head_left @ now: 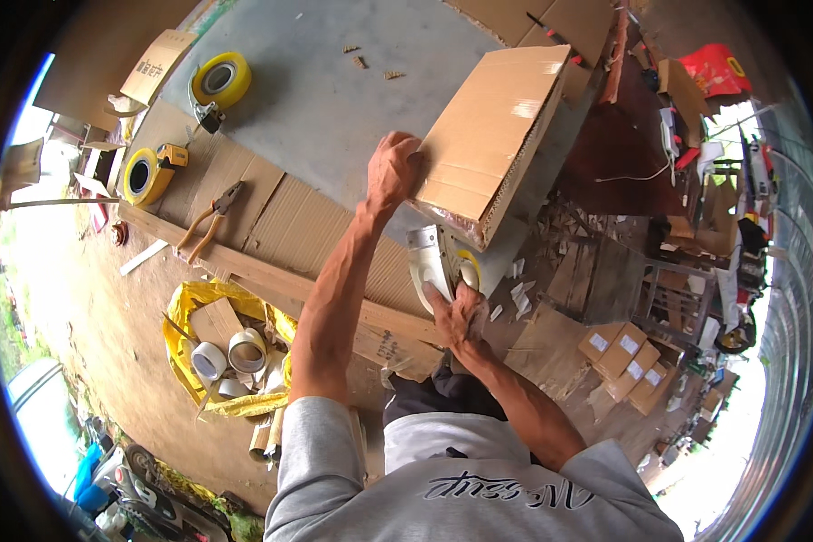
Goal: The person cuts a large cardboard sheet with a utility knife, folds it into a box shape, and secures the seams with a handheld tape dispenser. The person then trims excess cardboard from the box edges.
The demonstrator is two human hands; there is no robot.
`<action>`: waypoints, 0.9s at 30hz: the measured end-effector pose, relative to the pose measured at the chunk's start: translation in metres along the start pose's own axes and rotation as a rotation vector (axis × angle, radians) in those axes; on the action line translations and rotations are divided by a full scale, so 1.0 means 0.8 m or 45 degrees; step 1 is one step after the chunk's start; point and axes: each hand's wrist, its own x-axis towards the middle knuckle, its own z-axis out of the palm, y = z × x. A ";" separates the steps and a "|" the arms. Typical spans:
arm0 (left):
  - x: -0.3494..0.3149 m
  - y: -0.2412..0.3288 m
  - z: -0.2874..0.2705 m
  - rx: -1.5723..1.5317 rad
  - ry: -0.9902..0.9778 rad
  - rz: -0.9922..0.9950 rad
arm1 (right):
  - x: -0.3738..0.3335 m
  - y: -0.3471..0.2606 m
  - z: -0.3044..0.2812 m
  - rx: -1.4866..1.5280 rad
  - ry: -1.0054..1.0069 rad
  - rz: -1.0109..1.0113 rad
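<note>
1. Cardboard carton (488, 135) is what I have at the centre of the work; it rests on the grey tabletop (307, 108), which spreads out to the carton's left.
2. Left hand (394, 170): I see its fingers curled against the carton's near left corner. Whether they pinch it or only brace it, I cannot tell.
3. Right hand (462, 314): I have it wrapped around a metal tape dispenser (430, 257), just below the carton's near end.
4. Progress, as I judge it: the carton's broad upper face lies flat and shut, and shiny clear film (450, 219) shows at its near end. Taping looks partly done, with that near end probably left to finish.
5. Hard to make out: the carton's underside and far end are out of my sight, the palm covers the dispenser's handle, and I cannot trace any tape running from it to the carton.
</note>
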 end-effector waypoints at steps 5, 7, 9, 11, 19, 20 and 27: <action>0.014 0.153 -0.042 -0.194 -0.542 -0.321 | 0.018 -0.004 -0.024 -0.185 -0.047 0.020; 0.011 0.208 -0.045 -0.097 -0.821 -0.290 | 0.030 -0.021 -0.033 0.137 -0.058 0.431; 0.002 0.232 -0.026 0.410 -0.979 -0.221 | 0.033 -0.023 -0.025 0.057 -0.041 0.468; 0.004 0.214 -0.012 0.367 -0.964 -0.257 | 0.020 -0.024 -0.019 -0.041 -0.131 0.393; 0.018 0.201 -0.013 0.169 -1.092 -0.182 | -0.036 0.001 -0.070 0.050 -0.020 0.244; 0.018 0.198 -0.012 0.158 -1.086 -0.143 | -0.043 0.008 -0.078 0.099 -0.126 0.305; 0.023 0.208 -0.014 0.222 -1.156 -0.169 | -0.083 0.131 -0.125 -0.301 0.178 0.036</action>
